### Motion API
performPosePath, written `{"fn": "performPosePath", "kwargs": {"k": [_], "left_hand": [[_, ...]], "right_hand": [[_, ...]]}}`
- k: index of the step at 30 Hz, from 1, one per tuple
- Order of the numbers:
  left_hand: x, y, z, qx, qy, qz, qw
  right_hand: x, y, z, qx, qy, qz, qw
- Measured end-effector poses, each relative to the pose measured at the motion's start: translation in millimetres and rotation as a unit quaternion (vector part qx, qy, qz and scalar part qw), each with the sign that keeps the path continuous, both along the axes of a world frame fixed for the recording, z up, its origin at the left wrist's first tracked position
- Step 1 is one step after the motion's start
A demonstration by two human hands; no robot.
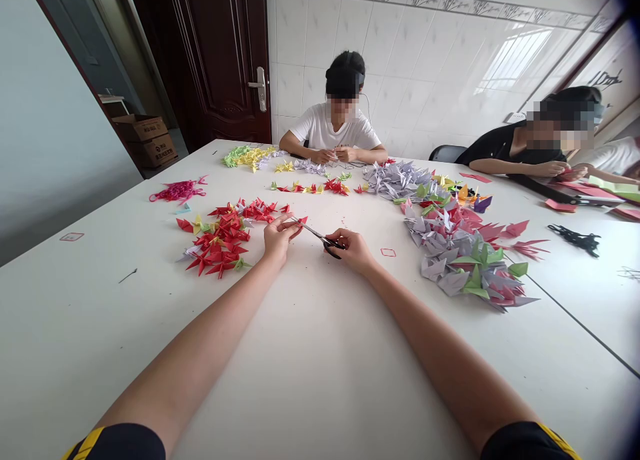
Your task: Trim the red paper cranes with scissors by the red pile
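White table (pixel 280 367); tiled wall (pixel 400 67) and dark door (pixel 215 47) behind. Left hand (pixel 276 242) pinches red paper (pixel 303 221); right hand (pixel 354 250), fingers curled, grips scissors (pixel 317 233).

Red paper piece (pixel 303 221) partly hidden in left grip (pixel 278 239)

At ten o'clock, two stacked cardboard boxes (pixel 153 150) stand past a doorway, at eleven is a dark panelled door (pixel 215 47) with a silver handle (pixel 261 90), at twelve a person in a white T-shirt (pixel 323 128) faces this way before a white tiled wall (pixel 425 67), and at two a black chair (pixel 446 154) adjoins a person in black (pixel 494 145).
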State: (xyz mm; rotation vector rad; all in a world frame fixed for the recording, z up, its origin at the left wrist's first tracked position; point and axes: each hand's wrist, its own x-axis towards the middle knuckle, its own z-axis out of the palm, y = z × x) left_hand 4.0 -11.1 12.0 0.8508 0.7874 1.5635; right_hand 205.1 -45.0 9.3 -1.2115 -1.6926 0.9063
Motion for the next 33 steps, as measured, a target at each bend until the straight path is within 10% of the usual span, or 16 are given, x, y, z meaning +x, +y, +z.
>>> {"fn": "performPosePath", "kwargs": {"k": [8,33], "left_hand": [[0.5,-1.7,2.6,-0.006,0.008,-0.004,1.000],[0.0,-1.9,1.7,0.015,0.013,0.009,1.000]], "right_hand": [[1.2,2.2,2.7,-0.068,0.156,0.019,0.985],[1.0,-1.5,2.2,-0.023,0.026,0.018,0.999]]}}
